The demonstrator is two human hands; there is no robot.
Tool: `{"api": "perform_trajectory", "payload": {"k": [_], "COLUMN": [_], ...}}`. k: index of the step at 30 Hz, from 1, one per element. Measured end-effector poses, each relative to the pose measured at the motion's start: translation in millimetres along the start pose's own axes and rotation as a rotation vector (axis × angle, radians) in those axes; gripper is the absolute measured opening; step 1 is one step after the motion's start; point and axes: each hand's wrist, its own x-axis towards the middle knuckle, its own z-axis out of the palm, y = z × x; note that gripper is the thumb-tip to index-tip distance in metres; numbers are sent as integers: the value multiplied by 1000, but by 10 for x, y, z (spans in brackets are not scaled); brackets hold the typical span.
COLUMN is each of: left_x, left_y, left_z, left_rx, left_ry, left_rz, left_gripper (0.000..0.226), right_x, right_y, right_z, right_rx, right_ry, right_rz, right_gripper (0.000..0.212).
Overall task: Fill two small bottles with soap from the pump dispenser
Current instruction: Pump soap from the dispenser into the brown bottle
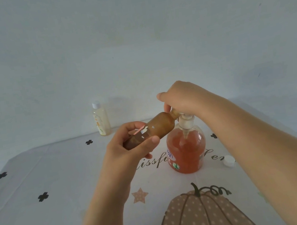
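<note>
bottle (158, 128) in left hand (130, 147), mouth at pump (185, 121)

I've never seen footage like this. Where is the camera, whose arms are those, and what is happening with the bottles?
There is no machine here. These are a person's two bare arms, filmed by one wide-angle camera worn on their head, looking forward and down. The left hand grips a small brown bottle, tilted, with its mouth at the spout of the pump dispenser of orange soap. The right hand rests on top of the pump, its fingers mostly hidden. On the pumpkin-print tablecloth, a second small bottle stands capped near the wall, and a loose white cap lies right of the dispenser.
</note>
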Motion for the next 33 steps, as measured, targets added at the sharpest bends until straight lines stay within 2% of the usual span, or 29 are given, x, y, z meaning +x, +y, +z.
{"api": "perform_trajectory", "payload": {"k": [8, 16, 26, 33], "left_x": [15, 17, -23, -14], "left_y": [-12, -10, 20, 1], "left_z": [-14, -18, 2, -7], "left_rx": [40, 17, -40, -73], "left_ry": [4, -6, -34, -55], "left_rz": [-23, -12, 31, 30], "left_gripper": [36, 40, 35, 39], "right_x": [32, 9, -31, -61], "right_y": [63, 41, -85, -68], "right_z": [88, 58, -83, -72], "right_rx": [-1, 1, -76, -32], "right_ry": [12, 6, 2, 6], "right_rz": [13, 19, 22, 22], "right_gripper": [42, 40, 36, 38]}}
